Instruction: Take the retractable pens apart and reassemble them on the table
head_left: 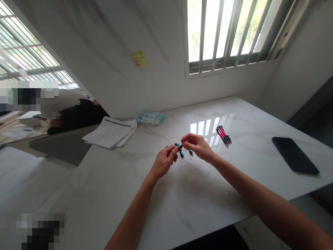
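Note:
My left hand (165, 161) is closed round a short black pen part (180, 147), held just above the table. The thumb and forefinger of my right hand (197, 146) pinch at its upper end; whether a smaller piece sits in those fingertips is too small to make out. Under and between the hands lie black and teal pen pieces (190, 152) and thin white refills (181, 160), partly hidden by my fingers. To the right of my right hand, several red and black pens (223, 135) rest side by side in a bunch.
A black phone (295, 155) lies at the right of the marbled white table (117, 194). At the back left are stacked printed papers (110, 132) and a blue wipes packet (150, 118). A yellow note (139, 59) sticks to the wall. Another person (70, 111) sits beyond the partition.

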Demonstrator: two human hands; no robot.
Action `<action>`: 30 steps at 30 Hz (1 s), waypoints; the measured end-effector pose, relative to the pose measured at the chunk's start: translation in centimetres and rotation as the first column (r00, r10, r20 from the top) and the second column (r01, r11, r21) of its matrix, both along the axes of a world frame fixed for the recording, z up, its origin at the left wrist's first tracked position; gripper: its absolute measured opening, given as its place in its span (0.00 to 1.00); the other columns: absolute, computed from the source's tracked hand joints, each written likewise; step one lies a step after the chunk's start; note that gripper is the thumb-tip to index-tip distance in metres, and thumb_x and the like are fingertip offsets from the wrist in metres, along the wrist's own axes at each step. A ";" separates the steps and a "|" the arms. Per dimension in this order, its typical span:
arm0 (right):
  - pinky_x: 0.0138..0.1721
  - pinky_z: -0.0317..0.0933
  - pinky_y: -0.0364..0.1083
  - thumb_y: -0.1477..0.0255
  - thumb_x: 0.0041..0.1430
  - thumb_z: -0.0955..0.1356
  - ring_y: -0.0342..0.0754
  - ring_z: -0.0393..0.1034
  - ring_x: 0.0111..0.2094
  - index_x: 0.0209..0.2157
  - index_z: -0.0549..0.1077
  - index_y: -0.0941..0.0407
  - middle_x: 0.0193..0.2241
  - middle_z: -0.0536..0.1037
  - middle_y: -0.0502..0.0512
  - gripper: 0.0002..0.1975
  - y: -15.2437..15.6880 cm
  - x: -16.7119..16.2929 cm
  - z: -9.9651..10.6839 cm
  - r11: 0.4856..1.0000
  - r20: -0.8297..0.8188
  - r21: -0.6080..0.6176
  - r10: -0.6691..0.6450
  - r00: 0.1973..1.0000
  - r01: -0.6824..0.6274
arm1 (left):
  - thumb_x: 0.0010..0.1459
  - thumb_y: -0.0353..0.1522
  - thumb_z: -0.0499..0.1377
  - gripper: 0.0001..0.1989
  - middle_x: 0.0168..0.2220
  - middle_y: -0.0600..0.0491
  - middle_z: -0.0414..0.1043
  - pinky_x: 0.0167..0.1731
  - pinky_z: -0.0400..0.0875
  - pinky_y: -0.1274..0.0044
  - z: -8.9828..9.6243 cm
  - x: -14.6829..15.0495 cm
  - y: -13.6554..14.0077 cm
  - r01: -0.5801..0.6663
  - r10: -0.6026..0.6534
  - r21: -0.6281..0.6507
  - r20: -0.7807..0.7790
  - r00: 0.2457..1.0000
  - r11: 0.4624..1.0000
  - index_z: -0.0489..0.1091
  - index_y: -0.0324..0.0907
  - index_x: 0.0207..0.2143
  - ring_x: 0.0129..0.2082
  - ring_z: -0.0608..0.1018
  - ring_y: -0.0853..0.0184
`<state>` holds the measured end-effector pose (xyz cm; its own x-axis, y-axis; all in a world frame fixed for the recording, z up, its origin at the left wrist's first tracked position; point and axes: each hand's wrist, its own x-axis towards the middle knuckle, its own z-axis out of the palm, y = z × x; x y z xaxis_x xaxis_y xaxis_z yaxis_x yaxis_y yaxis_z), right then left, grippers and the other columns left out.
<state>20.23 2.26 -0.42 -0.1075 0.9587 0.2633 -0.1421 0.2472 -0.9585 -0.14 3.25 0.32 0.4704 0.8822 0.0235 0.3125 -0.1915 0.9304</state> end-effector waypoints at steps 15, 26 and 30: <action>0.40 0.69 0.46 0.62 0.54 0.77 0.46 0.75 0.38 0.40 0.78 0.55 0.37 0.81 0.53 0.15 0.2 0.4 0.0 0.999 -0.034 -0.002 -0.034 0.999 0.034 | 0.66 0.47 0.56 0.20 0.23 0.57 0.65 0.22 0.58 0.80 0.4 0.0 -0.1 -0.002 0.002 -0.008 0.044 0.999 1.000 0.75 0.39 0.42 0.21 0.63 0.73; 0.43 0.72 0.48 0.60 0.50 0.79 0.48 0.77 0.40 0.42 0.77 0.54 0.38 0.82 0.54 0.20 1.5 4.9 1.1 0.977 -0.110 -0.027 -0.215 0.971 0.213 | 0.62 0.51 0.58 0.23 0.22 0.62 0.48 0.19 0.43 0.81 0.9 -0.5 0.4 -0.097 0.144 -0.171 0.291 0.946 0.981 0.72 0.39 0.37 0.19 0.51 0.75; 0.48 0.73 0.52 0.61 0.52 0.78 0.51 0.79 0.42 0.41 0.78 0.55 0.39 0.83 0.57 0.17 2.6 6.7 0.2 0.935 0.031 0.085 -0.347 0.937 0.343 | 0.60 0.52 0.60 0.23 0.22 0.63 0.45 0.19 0.42 0.81 0.8 -0.5 0.4 -0.110 0.175 -0.201 0.337 0.925 0.973 0.70 0.39 0.33 0.19 0.49 0.76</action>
